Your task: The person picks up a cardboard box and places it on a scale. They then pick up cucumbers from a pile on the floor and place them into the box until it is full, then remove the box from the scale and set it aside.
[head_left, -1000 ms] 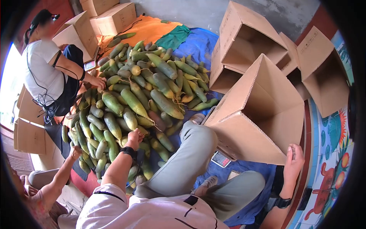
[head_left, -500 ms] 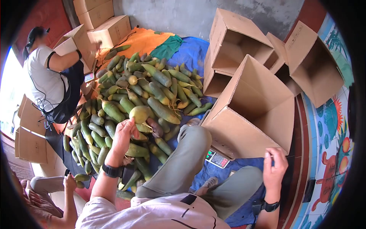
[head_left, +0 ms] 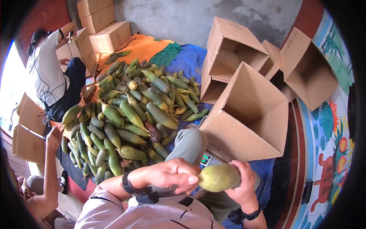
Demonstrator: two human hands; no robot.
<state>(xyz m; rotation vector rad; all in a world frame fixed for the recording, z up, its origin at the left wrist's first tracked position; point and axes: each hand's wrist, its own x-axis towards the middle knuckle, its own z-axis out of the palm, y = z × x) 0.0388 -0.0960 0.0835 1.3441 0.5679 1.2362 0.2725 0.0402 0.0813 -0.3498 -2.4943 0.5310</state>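
Note:
A plump pale-green radish is held in front of my lap. My right hand wraps round its thick right end. My left hand pinches its thin root tip at the left end. Beyond my knees lies a big heap of green radishes, among them a reddish-purple one. An upright cardboard box, its top facing me and the right, stands just past the held radish. A scale with a lit display shows at the box's near left corner.
More cardboard boxes lie on their sides at the back right. A person in white sits by a box at the left. Another person's hand holds a radish at the lower left. Orange and blue sheets cover the floor.
My left hand has brought the radish from the heap to my lap, and my right hand has closed on it. The lower-left person has raised a radish. The person in white has lifted an arm.

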